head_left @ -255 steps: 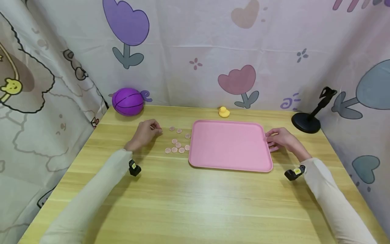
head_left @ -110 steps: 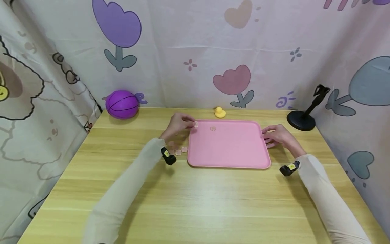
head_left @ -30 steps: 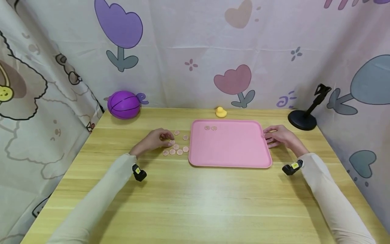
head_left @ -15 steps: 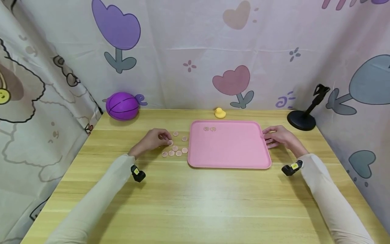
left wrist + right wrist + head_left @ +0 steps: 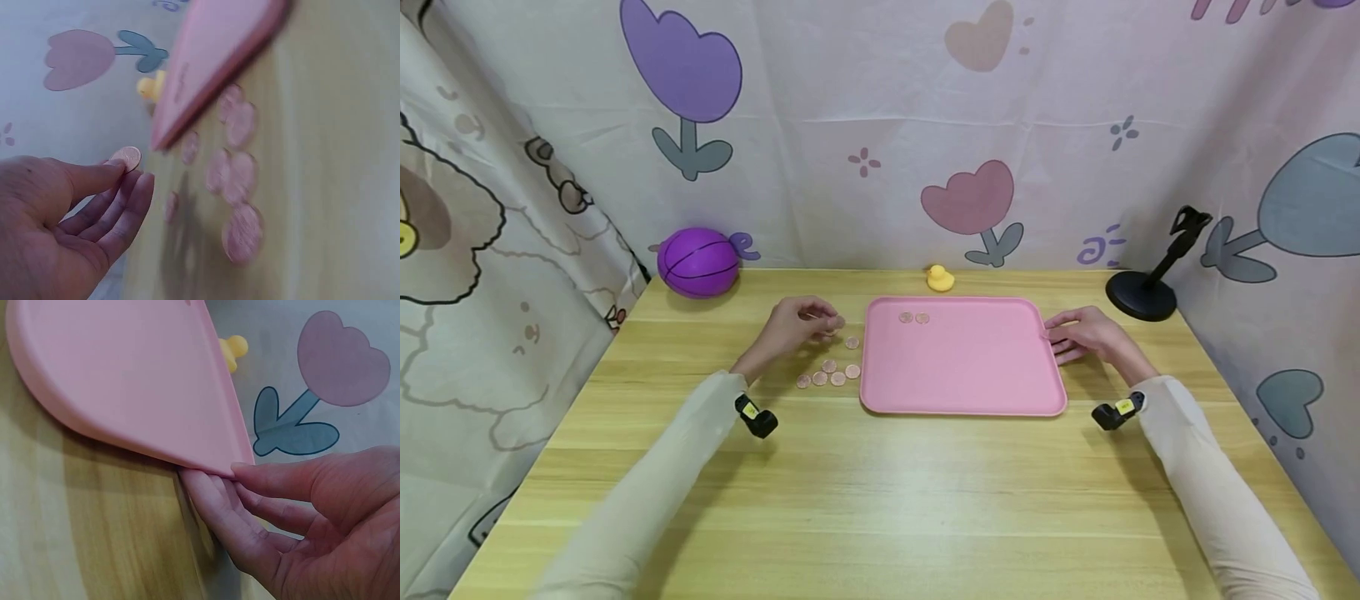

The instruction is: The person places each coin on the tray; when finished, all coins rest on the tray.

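Observation:
Between thumb and fingers, my left hand [image 5: 793, 325] pinches a copper-coloured coin [image 5: 128, 157], raised above the table to the left of the tray. Several more coins [image 5: 838, 379] lie flat on the wood below and beside that hand; one is partly covered by its fingers in the head view. Two coins [image 5: 914, 317] sit side by side near the back left of the pink tray [image 5: 962, 367]. My right hand [image 5: 1088, 332] holds the tray's right edge, its thumb at the rim [image 5: 234, 472] and its fingers against the underside.
A yellow rubber duck [image 5: 940, 278] stands just behind the tray. At the back left of the wooden table [image 5: 880, 500] is a purple ball [image 5: 698, 263], and at the back right a black stand [image 5: 1142, 295]. A patterned curtain [image 5: 820, 125] hangs behind.
Two coins have come onto the tray, which earlier held none. Lately my left hand has picked up another coin and moved back and right with it. The right hand stays at the tray's edge.

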Demonstrator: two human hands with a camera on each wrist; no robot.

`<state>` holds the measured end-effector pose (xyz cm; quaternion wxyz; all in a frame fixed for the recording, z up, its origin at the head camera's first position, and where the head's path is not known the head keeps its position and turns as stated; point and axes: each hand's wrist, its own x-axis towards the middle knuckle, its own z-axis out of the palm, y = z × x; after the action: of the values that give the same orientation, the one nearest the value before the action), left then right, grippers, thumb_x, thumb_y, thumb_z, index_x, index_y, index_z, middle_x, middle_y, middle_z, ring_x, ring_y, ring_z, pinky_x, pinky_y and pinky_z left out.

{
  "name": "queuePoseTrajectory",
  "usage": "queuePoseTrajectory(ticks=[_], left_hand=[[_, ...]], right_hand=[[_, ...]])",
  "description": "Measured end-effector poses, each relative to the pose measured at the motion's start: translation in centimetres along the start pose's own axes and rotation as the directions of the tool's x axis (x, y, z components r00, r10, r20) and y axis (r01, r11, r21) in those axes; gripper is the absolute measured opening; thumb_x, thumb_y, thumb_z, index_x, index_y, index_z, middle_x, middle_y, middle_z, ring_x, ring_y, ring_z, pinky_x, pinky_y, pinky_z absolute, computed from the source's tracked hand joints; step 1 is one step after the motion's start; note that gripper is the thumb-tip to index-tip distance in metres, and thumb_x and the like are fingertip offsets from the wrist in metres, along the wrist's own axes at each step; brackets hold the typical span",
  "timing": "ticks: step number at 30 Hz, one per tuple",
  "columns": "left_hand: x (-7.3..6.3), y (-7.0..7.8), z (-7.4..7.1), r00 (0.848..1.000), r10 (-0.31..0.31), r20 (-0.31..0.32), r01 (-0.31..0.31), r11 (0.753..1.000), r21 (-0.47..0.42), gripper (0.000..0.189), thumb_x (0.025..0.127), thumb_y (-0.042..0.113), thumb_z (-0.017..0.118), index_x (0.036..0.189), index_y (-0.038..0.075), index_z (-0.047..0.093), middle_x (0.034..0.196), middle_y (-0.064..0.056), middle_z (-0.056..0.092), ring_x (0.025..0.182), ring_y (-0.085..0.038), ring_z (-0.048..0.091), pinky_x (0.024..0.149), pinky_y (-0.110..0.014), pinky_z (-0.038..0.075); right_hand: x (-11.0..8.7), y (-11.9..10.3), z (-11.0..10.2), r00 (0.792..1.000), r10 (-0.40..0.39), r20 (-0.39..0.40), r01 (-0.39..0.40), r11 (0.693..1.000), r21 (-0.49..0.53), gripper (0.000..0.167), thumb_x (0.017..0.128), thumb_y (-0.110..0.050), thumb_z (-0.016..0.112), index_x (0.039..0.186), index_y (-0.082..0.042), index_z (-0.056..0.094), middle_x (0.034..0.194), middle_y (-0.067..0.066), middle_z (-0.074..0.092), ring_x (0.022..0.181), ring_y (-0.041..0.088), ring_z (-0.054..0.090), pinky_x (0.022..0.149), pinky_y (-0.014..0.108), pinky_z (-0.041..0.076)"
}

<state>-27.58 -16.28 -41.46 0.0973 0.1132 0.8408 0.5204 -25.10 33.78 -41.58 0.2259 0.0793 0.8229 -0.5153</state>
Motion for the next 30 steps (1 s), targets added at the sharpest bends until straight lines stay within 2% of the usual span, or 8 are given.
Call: queuePoseTrajectory(ticks=[6,9,12,19,25,30], left_hand=[[1.1,1.3,1.0,1.000,0.005,0.001,-0.005,1.000,-0.014,0.027,0.102,0.013,0.070,0.121,-0.005,0.070,0.112,-0.025,0.074,0.100,-0.041,0.072,0.088,-0.042,0.063],[1.6,2.0,2.0,1.000,0.007,0.007,-0.007,0.999,-0.032,0.027,0.102,0.012,0.069,0.123,-0.006,0.069,0.112,-0.024,0.073,0.101,-0.043,0.072,0.090,-0.048,0.063],[2.0,2.7,3.0,1.000,0.026,0.003,-0.026,0.999,-0.029,0.025,0.101,0.008,0.069,0.122,-0.006,0.070,0.110,-0.023,0.073,0.097,-0.037,0.073,0.088,-0.046,0.063],[3.3,3.4,5.9,1.000,0.030,-0.005,-0.030,0.999,-0.023,0.020,0.097,0.001,0.072,0.116,-0.005,0.074,0.105,-0.020,0.075,0.081,-0.017,0.069,0.071,-0.023,0.060],[4.3,3.4,8.3,1.000,0.009,0.009,-0.009,1.000,-0.028,0.017,0.094,-0.002,0.074,0.111,-0.004,0.076,0.098,-0.018,0.075,0.073,-0.012,0.067,0.066,-0.021,0.058],[4.8,3.7,9.9,0.997,-0.054,0.051,0.058,0.994,-0.090,0.015,0.094,-0.006,0.071,0.108,-0.006,0.075,0.094,-0.018,0.074,0.069,-0.015,0.071,0.065,-0.028,0.063]], right_hand=[[0.0,0.0,-0.2,1.000,0.000,0.013,0.000,1.000,0.008,0.047,0.107,-0.004,0.054,0.146,0.019,0.039,0.094,0.013,0.078,0.077,0.015,0.076,0.077,0.040,0.065],[0.1,0.1,-0.2,1.000,-0.004,0.020,0.003,1.000,0.024,0.047,0.107,-0.005,0.055,0.145,0.019,0.040,0.093,0.010,0.077,0.076,0.014,0.076,0.077,0.040,0.065],[0.1,0.2,-0.2,1.000,-0.007,0.022,0.006,0.999,0.031,0.046,0.107,-0.005,0.056,0.144,0.018,0.040,0.091,0.008,0.077,0.076,0.013,0.076,0.077,0.039,0.065],[0.1,0.2,-0.1,1.000,-0.008,0.013,0.008,1.000,0.019,0.047,0.107,-0.007,0.057,0.144,0.017,0.042,0.089,0.005,0.077,0.076,0.013,0.076,0.076,0.037,0.065],[0.0,0.2,-0.1,1.000,-0.006,0.011,0.006,1.000,0.015,0.046,0.108,-0.007,0.056,0.144,0.017,0.042,0.089,0.005,0.077,0.076,0.013,0.076,0.076,0.036,0.065],[0.0,0.3,-0.2,1.000,-0.006,0.017,0.005,1.000,0.022,0.046,0.108,-0.007,0.055,0.145,0.017,0.041,0.090,0.005,0.077,0.077,0.012,0.076,0.077,0.036,0.065]])
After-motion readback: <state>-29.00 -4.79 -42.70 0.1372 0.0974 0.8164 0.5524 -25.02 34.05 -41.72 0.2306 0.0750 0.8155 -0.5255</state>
